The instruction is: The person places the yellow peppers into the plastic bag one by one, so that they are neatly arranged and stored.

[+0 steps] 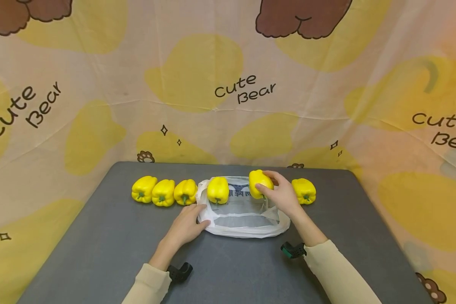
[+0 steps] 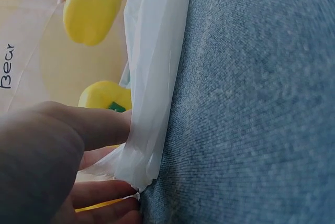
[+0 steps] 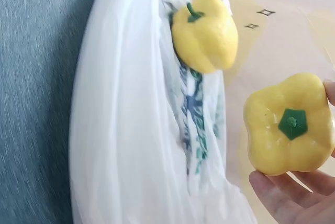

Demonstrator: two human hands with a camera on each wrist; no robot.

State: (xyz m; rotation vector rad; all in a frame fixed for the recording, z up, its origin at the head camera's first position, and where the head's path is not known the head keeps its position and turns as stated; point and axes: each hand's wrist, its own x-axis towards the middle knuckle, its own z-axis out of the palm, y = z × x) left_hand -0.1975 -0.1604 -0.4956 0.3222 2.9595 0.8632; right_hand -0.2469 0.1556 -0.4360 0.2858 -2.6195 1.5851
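A white plastic bag point(image 1: 247, 219) lies flat in the middle of the grey table point(image 1: 99, 253). My left hand point(image 1: 197, 215) pinches the bag's left edge point(image 2: 154, 51) between thumb and fingers point(image 2: 104, 192). My right hand point(image 1: 267, 184) grips a yellow bell pepper point(image 1: 256, 179) and holds it above the bag's far right part. In the right wrist view that pepper point(image 3: 288, 124) shows its green stem, beside the bag point(image 3: 131, 130). A second pepper point(image 1: 218, 190) stands at the bag's far left edge, also visible as the pepper point(image 3: 204, 33) and the pepper point(image 2: 104, 98).
Three more yellow peppers point(image 1: 163, 192) stand in a row left of the bag, and one pepper point(image 1: 304, 190) stands to the right of my right hand. A bear-print cloth point(image 1: 228, 93) hangs behind the table. Camera mounts point(image 1: 293, 250) sit at my wrists.
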